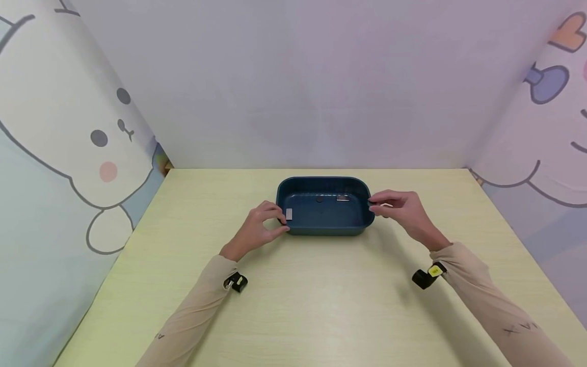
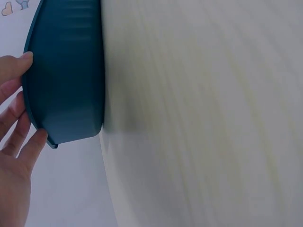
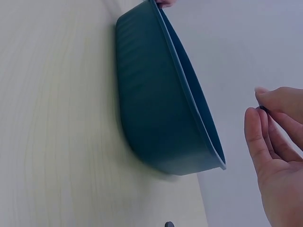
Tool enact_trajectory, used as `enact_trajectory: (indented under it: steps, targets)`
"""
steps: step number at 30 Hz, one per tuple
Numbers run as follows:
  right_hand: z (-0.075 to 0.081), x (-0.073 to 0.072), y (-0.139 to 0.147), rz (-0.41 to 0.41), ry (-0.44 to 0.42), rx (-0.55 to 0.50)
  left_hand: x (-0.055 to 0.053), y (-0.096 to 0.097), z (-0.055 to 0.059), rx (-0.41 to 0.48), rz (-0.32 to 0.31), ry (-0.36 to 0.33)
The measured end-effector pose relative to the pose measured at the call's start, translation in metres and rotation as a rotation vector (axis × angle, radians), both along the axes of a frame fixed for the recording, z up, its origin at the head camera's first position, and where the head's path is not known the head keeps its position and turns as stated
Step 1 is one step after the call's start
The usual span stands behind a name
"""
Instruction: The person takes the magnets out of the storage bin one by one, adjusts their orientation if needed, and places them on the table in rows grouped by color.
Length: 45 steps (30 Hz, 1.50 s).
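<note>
A dark blue plastic basin (image 1: 325, 230) with rounded corners sits on the table. My left hand (image 1: 261, 227) holds its left end, thumb at the near corner and fingers along the rim. In the left wrist view the fingertips (image 2: 40, 135) touch the basin's rim. Beside the right end, my right hand (image 1: 401, 211) pinches a small dark piece (image 3: 262, 109) between thumb and fingers; its kind is mostly hidden. Inside the basin lie a small pale rectangular piece (image 1: 289, 214), a small dark round piece (image 1: 319, 199) and a dark rectangular piece with a light edge (image 1: 342, 198).
The pale wood-look table (image 1: 321, 295) ends at a plain light wall behind the basin. Printed cartoon panels (image 1: 69, 153) stand at both sides. Another small dark thing (image 3: 169, 224) lies on the table near the basin's right end. Black straps with cameras (image 1: 426, 276) are on both wrists.
</note>
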State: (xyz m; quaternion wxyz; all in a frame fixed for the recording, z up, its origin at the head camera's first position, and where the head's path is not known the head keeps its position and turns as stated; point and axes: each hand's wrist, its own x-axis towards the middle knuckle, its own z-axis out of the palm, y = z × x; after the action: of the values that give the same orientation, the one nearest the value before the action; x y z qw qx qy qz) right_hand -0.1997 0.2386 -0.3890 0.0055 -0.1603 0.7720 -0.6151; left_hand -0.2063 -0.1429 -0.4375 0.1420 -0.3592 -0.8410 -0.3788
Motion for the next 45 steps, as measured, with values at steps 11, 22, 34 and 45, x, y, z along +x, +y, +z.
enact_trajectory:
  steps: [11, 22, 34, 45]
  targets:
    - [0.004, 0.003, 0.016, -0.013, -0.018, -0.059, 0.000, 0.000, 0.000, 0.017, -0.008, 0.030]
    - [0.008, 0.005, 0.033, -0.078, -0.015, 0.011, 0.000, -0.002, -0.002, 0.015, 0.000, 0.016]
    - [0.006, 0.007, 0.051, -0.142, -0.026, 0.102, 0.001, -0.002, -0.001, 0.020, -0.007, 0.031]
    - [-0.003, 0.007, 0.070, -0.170, -0.021, 0.110, 0.002, -0.002, -0.001, 0.014, -0.001, 0.017]
